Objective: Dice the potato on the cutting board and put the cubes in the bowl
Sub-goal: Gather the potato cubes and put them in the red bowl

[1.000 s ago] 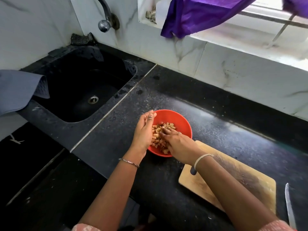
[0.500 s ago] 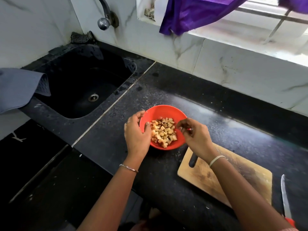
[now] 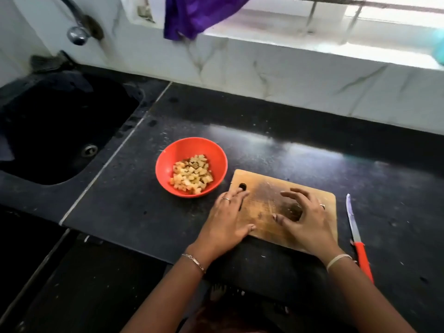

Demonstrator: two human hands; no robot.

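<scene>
Tap, purple cloth cut off at top; sink at left.

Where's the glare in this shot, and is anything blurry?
Head view: the window is blown out top right, its light streaking the black counter; same view, tap and purple cloth smear near the edges, while bowl and cutting board look fairly sharp.

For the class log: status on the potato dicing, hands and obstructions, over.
Left hand flat on cutting board, left edge; right hand spread above it, both empty. Potato cubes in red bowl. Knife lies right of board, nothing blocking.
</scene>
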